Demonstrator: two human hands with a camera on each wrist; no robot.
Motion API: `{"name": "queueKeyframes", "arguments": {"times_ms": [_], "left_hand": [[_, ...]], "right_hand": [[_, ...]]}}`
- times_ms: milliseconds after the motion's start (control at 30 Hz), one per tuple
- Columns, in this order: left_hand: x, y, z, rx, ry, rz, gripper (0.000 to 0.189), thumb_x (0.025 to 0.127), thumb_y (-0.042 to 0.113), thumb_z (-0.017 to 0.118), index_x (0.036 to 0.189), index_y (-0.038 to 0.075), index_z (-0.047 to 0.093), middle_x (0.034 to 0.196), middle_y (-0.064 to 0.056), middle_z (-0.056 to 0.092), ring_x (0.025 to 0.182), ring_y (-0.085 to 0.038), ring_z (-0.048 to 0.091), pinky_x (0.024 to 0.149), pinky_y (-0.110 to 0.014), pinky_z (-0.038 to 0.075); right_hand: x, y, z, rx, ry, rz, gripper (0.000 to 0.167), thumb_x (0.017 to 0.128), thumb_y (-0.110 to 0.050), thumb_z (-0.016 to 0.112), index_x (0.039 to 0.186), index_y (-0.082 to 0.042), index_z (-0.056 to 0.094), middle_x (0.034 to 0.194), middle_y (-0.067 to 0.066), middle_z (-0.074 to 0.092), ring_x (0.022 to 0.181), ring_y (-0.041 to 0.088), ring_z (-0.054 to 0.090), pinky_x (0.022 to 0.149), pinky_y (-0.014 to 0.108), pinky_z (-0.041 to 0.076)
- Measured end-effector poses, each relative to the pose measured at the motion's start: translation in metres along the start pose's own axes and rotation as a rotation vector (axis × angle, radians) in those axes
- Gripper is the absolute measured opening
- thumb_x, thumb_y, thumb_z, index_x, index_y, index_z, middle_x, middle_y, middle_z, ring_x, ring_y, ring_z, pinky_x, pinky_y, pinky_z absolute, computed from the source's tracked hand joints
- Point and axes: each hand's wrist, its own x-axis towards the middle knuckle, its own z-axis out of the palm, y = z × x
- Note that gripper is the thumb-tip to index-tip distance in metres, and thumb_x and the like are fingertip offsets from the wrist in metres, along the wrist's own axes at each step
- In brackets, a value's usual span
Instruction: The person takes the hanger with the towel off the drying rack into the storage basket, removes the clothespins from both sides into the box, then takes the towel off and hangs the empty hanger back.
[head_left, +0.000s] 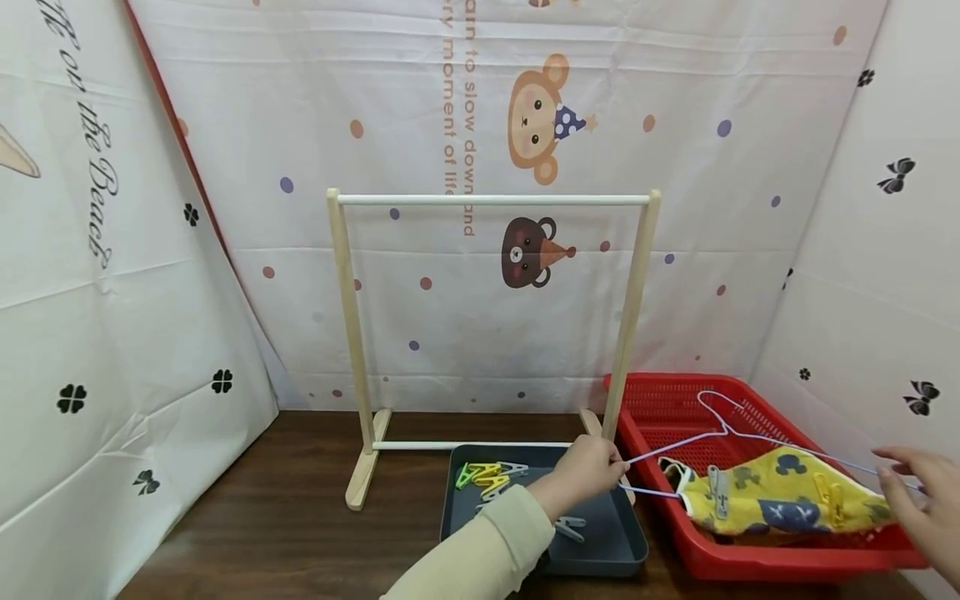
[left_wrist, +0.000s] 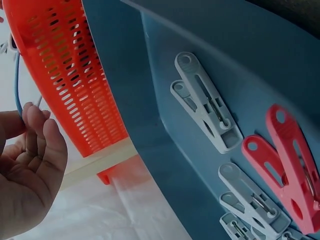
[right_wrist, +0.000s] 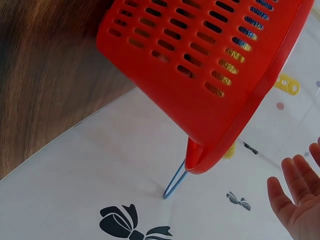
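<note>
My left hand [head_left: 585, 471] pinches the left end of a thin pale-blue wire hanger [head_left: 725, 431], whose hook points up over the red basket. On the hanger's lower bar a yellow patterned cloth [head_left: 765, 492] is clipped by a grey clothespin [head_left: 717, 492] and a yellow clothespin [head_left: 828, 498]; it lies over the basket's opening. In the left wrist view the thumb and fingertips meet at the blue wire [left_wrist: 17, 85]. By the hanger's other end is my right hand [head_left: 922, 496]; the right wrist view shows its fingers [right_wrist: 300, 175] relaxed, apart from the wire's end.
A grey-blue tray [head_left: 637, 546] with several loose clothespins [head_left: 491, 481] lies beneath my left forearm. To its right stands the red basket [head_left: 720, 562]. A wooden rack [head_left: 348, 308] with a white top bar [head_left: 487, 200] rises behind the tray. Printed sheets [head_left: 450, 333] surround the table [head_left: 262, 500].
</note>
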Motion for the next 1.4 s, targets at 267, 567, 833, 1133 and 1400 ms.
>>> {"name": "queueKeyframes", "arguments": {"times_ms": [267, 567, 833, 1133, 1400], "left_hand": [[0.0, -0.003, -0.001, -0.015, -0.001, -0.007, 0.027, 0.1, 0.019, 0.066, 0.078, 0.007, 0.079, 0.055, 0.006, 0.054, 0.052, -0.002, 0.042, 0.047, -0.014, 0.036], [-0.001, -0.006, 0.001, -0.075, -0.022, -0.013, 0.027, 0.101, 0.023, 0.066, 0.084, 0.008, 0.081, 0.057, 0.004, 0.06, 0.053, -0.001, 0.046, 0.05, -0.015, 0.038], [-0.002, -0.001, -0.009, 0.058, 0.021, 0.045, 0.023, 0.103, 0.028, 0.063, 0.11, 0.014, 0.079, 0.074, 0.005, 0.069, 0.058, -0.001, 0.048, 0.053, -0.015, 0.039], [-0.02, -0.004, -0.055, 0.155, 0.072, 0.218, 0.021, 0.103, 0.022, 0.062, 0.115, 0.013, 0.077, 0.097, 0.002, 0.074, 0.075, 0.0, 0.057, 0.066, -0.011, 0.046], [-0.045, -0.01, -0.087, 0.158, 0.053, 0.198, 0.019, 0.103, 0.026, 0.061, 0.116, 0.019, 0.074, 0.099, 0.004, 0.072, 0.083, -0.002, 0.059, 0.077, -0.015, 0.051]], "right_hand": [[0.0, -0.014, -0.006, 0.011, -0.002, -0.041, 0.026, 0.1, 0.003, 0.049, 0.119, 0.018, 0.053, 0.111, 0.045, 0.051, 0.095, 0.054, 0.05, 0.074, 0.069, 0.045], [-0.001, -0.012, -0.005, 0.059, 0.029, -0.095, 0.02, 0.099, 0.004, 0.052, 0.112, 0.018, 0.057, 0.105, 0.044, 0.055, 0.088, 0.052, 0.053, 0.062, 0.053, 0.051], [0.0, -0.02, -0.009, 0.061, 0.004, -0.085, 0.026, 0.103, -0.001, 0.051, 0.119, 0.018, 0.054, 0.111, 0.044, 0.052, 0.093, 0.053, 0.051, 0.073, 0.071, 0.044], [0.007, -0.044, -0.023, 0.07, -0.046, -0.15, 0.028, 0.103, -0.008, 0.056, 0.119, 0.014, 0.056, 0.113, 0.041, 0.054, 0.094, 0.044, 0.05, 0.075, 0.052, 0.055], [0.01, -0.067, -0.033, 0.053, -0.18, -0.184, 0.03, 0.101, -0.007, 0.06, 0.121, 0.015, 0.057, 0.106, 0.041, 0.058, 0.09, 0.05, 0.055, 0.062, 0.065, 0.054]]}}
